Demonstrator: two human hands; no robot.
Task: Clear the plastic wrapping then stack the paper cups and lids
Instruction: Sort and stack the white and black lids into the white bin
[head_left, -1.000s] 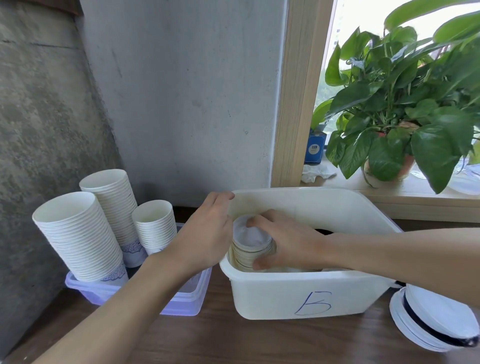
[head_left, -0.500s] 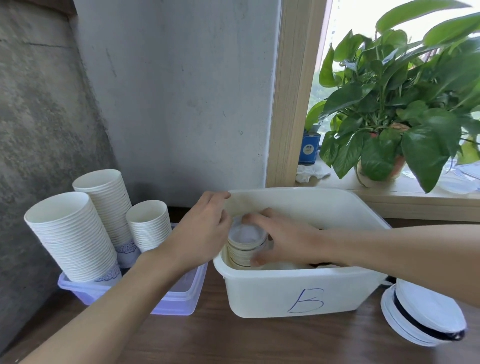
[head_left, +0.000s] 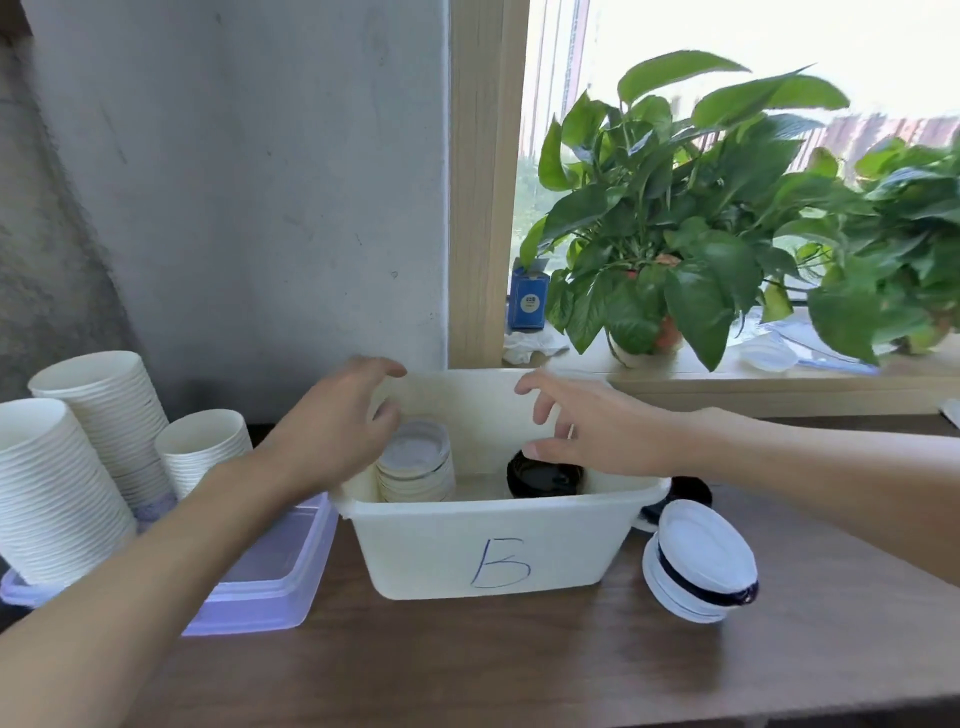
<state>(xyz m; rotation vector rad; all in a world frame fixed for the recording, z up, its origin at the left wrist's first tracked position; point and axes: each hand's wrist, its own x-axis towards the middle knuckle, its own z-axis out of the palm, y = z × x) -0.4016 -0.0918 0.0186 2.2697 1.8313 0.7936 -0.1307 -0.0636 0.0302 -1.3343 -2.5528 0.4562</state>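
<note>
A stack of white lids (head_left: 415, 462) stands in the left end of the white bin marked "B" (head_left: 493, 551). A stack of black lids (head_left: 545, 475) sits in the bin's right half. My left hand (head_left: 332, 431) hovers just left of the white stack, fingers relaxed, holding nothing. My right hand (head_left: 587, 426) hovers above the black lids with its fingers loosely spread and nothing in them. Three stacks of white paper cups (head_left: 104, 447) lean in a clear purple tray (head_left: 270, 577) at the left. More white lids (head_left: 698, 561) with a dark band lie on the table right of the bin.
The wooden table (head_left: 519, 660) ends at a concrete wall behind and to the left. A window sill at the back right carries potted plants (head_left: 675, 234), a blue box (head_left: 529, 301), crumpled tissue and clear plastic items (head_left: 769, 356).
Both hands have let go of the white lid stack and lifted away from it, the right hand moving rightward. The stack stays in the bin. The camera has tilted up and rightward.
</note>
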